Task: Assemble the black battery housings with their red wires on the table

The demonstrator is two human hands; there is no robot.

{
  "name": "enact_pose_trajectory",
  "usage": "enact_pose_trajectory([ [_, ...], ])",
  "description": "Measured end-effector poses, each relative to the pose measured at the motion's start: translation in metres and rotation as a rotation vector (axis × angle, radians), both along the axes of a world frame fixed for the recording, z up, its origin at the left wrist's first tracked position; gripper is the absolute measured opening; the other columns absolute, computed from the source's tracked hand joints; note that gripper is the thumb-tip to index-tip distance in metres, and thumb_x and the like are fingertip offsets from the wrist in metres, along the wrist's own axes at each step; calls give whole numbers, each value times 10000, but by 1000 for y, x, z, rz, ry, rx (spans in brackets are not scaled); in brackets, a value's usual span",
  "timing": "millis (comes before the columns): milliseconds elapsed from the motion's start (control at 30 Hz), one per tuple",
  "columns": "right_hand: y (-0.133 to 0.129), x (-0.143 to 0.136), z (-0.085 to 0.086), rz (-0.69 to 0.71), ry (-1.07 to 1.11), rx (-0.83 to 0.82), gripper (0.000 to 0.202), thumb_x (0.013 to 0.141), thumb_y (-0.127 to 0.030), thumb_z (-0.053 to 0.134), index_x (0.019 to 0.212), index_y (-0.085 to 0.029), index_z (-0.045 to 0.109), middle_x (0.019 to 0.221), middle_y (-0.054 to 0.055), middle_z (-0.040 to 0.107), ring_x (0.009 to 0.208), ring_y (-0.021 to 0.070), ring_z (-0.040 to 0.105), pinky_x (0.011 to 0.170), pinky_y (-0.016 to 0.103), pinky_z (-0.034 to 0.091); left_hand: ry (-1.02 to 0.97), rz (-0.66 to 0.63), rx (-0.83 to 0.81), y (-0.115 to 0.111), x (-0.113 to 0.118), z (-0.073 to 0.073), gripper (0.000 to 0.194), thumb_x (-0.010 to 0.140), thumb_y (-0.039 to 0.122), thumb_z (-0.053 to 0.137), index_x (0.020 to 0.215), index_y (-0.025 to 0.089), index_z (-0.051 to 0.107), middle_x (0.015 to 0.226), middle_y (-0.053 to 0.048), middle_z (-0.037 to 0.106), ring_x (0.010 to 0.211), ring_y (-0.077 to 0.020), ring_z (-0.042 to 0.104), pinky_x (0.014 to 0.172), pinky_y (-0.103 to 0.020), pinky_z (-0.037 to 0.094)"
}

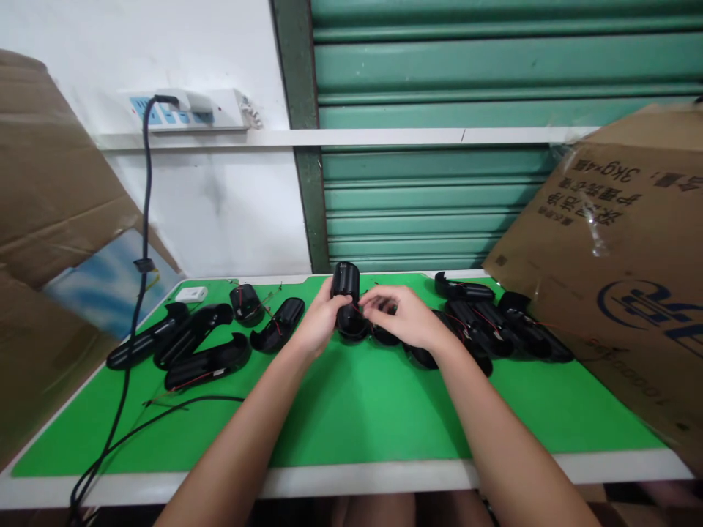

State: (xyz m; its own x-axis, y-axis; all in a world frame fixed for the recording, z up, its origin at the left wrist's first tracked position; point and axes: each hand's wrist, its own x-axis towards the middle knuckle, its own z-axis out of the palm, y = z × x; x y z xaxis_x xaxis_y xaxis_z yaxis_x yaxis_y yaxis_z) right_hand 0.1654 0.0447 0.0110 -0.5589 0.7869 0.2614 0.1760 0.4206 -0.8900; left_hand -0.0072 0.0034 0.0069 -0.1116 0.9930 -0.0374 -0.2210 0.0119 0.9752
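Near the middle of the green table mat (351, 410), my left hand (321, 318) is wrapped round a glossy black curved casing (346, 282), held upright with its rounded end down. My right hand (398, 311) is just to the right, its thumb and fingertips pinched together beside the casing, where a thin red wire shows. Whatever those fingertips hold is too small to make out. Behind and under my right hand lie more black casings (420, 356), partly hidden by it.
Several black casings lie at left (209, 362) and right (466, 318), some with red wires. A black cable (147, 197) hangs from a power strip (220, 110) across the left side. Cardboard boxes (620, 293) flank the table; a small white item (191, 294) sits back left.
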Motion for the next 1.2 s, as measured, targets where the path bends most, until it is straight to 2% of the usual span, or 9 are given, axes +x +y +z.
enact_pose_trajectory([
  [100, -1, -5, 1, -196, 130, 103, 210, 787, -264, 642, 984, -199, 669, 844, 25, 717, 763, 162, 667, 662, 277, 498, 136, -60, 57, -1, 4, -2, 495, 712, 222, 636, 1203, 196, 575, 1053, -18, 676, 991, -204, 626, 904, -294, 471],
  [233, -3, -16, -1, -360, 287, 102, 296, 785, -408, 730, 966, -218, 592, 722, -20, 645, 610, 134, 599, 565, 256, 471, 274, -163, 150, -6, 11, -4, 520, 768, 228, 615, 1282, 182, 553, 1159, -51, 659, 1128, -237, 580, 1010, -323, 444],
  [333, -6, -22, -4, -414, 308, 117, 238, 793, -408, 734, 881, -216, 624, 696, -4, 656, 605, 141, 607, 571, 265, 494, 319, -211, 210, -8, 15, -6, 500, 814, 237, 596, 1306, 173, 535, 1218, -69, 639, 1184, -243, 563, 1066, -332, 431],
  [433, -10, -23, -5, -454, 278, 211, 151, 835, -338, 693, 910, -211, 725, 816, 47, 740, 709, 174, 680, 645, 295, 545, 321, -207, 227, -9, 14, -5, 537, 814, 243, 584, 1340, 172, 503, 1228, -73, 629, 1202, -242, 554, 1071, -326, 432],
  [567, -11, -20, -6, -413, 193, 392, 189, 890, -251, 628, 966, -229, 800, 924, 58, 771, 783, 183, 700, 733, 325, 567, 296, -184, 162, -7, 8, -2, 625, 783, 230, 522, 1401, 188, 438, 1257, -64, 621, 1176, -237, 557, 1029, -331, 452],
  [733, -8, -13, -4, -231, 74, 540, 251, 935, -202, 558, 1014, -256, 790, 969, 54, 747, 923, 198, 692, 853, 355, 560, 388, -141, 187, -6, 1, -3, 660, 854, 232, 476, 1488, 175, 301, 1376, -101, 546, 1288, -243, 489, 1116, -365, 388],
  [933, -9, -6, -2, -215, -70, 577, 486, 918, -168, 576, 1398, -230, 527, 968, 48, 731, 979, 234, 685, 955, 400, 531, 425, -190, 236, -8, 0, -5, 700, 907, 241, 495, 1544, 193, 208, 1416, -122, 512, 1218, -235, 530, 1088, -377, 425],
  [1067, -9, -6, -5, -215, -94, 621, 523, 924, -171, 579, 1430, -240, 468, 975, 46, 727, 1022, 253, 687, 983, 427, 529, 438, -219, 256, -8, 0, -5, 719, 906, 249, 512, 1548, 171, 197, 1458, -140, 473, 1276, -242, 505, 1119, -373, 405],
  [1200, -8, -9, -9, -248, -39, 642, 517, 927, -166, 591, 1420, -250, 460, 968, 30, 742, 1006, 237, 706, 948, 398, 552, 479, -237, 266, -8, -1, -3, 680, 937, 238, 445, 1550, 161, 161, 1483, -145, 462, 1315, -239, 494, 1162, -405, 380],
])
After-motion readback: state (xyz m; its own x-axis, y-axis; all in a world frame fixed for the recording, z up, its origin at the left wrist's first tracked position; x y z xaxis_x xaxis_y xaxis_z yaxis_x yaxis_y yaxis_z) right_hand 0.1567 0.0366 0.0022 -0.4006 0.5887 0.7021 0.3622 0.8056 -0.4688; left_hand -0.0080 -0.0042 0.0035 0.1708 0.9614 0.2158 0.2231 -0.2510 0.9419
